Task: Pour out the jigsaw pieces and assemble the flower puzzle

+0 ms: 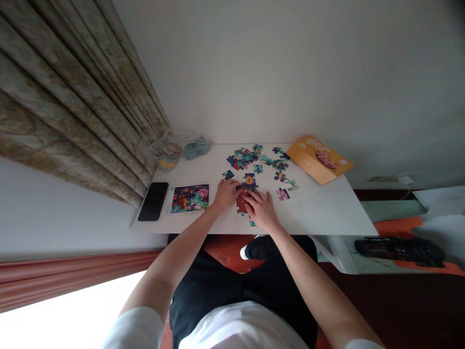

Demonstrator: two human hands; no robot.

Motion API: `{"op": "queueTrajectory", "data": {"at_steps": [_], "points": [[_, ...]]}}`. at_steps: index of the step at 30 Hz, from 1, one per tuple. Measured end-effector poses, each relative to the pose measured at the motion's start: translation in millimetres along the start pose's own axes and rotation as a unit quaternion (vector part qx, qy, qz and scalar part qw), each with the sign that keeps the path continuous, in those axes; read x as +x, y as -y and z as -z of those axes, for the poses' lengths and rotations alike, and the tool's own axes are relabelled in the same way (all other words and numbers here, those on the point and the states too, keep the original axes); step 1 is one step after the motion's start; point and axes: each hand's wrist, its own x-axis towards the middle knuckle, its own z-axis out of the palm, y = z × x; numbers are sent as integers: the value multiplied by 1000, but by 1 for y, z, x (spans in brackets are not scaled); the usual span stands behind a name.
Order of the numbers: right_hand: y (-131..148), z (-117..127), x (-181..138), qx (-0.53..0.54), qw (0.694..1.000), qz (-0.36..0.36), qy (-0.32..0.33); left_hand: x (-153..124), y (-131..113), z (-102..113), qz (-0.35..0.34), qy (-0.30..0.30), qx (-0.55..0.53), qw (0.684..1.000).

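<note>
My left hand (225,194) and my right hand (260,209) meet at the near edge of the white table (327,208). Under my right hand's fingers lies a red jigsaw section (242,202), partly hidden. My left fingertips reach its edge, next to dark blue joined pieces (249,182). Loose teal, navy and purple jigsaw pieces (247,157) lie scattered farther along the table. A printed puzzle picture card (190,198) lies left of my left hand. I cannot tell whether either hand is gripping a piece.
A black phone (153,201) lies at the table's left end, beside a long patterned curtain (72,102). Clear bags (167,152) sit at the far edge. An orange puzzle box (318,159) overhangs the far right corner. My dark-clothed lap is below the near edge.
</note>
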Motion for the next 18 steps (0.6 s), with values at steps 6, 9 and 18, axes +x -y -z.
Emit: {"op": "queueTrajectory", "data": {"at_steps": [6, 9, 18], "points": [[-2, -1, 0, 36, 999, -10, -13, 2, -6, -2, 6, -16, 28, 999], [-11, -3, 1, 93, 990, -56, -87, 0, -7, 0, -5, -18, 48, 999], [-34, -10, -1, 205, 938, -152, -236, -48, -36, -8, -160, 0, 82, 984]]}}
